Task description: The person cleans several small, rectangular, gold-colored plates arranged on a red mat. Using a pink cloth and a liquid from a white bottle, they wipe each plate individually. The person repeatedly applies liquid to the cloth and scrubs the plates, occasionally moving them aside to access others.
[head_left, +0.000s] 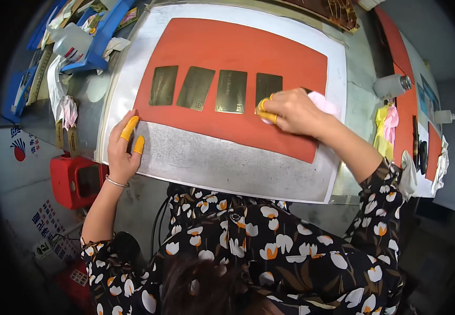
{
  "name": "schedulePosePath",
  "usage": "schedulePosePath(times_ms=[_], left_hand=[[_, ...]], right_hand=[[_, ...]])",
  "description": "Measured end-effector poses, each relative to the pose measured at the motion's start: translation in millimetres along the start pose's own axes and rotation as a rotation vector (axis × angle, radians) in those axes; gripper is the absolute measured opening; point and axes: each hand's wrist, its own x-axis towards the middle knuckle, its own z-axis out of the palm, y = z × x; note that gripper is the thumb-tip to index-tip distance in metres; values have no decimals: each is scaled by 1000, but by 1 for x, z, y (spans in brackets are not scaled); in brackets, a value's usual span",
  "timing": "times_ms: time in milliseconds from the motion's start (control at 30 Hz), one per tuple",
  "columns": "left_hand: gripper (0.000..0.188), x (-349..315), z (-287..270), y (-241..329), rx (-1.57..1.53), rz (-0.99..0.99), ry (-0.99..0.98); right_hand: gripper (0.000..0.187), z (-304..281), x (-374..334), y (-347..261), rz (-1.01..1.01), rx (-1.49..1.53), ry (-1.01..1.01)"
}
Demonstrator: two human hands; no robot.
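Red mat [227,44] below, right fingers [269,117] curl round pink cloth [324,104].

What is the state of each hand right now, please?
Left hand: open, at the near left corner of the flat orange-red mat.
Right hand: closed, holding a crumpled pale pink cloth.

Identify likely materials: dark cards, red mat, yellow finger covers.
Dark cards: probably metal or metallised plastic, semi-gloss; gold-toned sheen on dark faces.
Red mat: possibly rubber or leatherette, matte; even colour, no sharp glare.
Yellow finger covers: likely latex or similar rubber, mostly matte; smooth, snug fit.
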Motion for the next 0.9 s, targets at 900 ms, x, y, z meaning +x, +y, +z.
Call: schedulePosePath(times_ms=[900], left_hand=[[41,4,-4,-1,6,22,7]], right_hand=[[9,-37,-27,-47,82,63,27]])
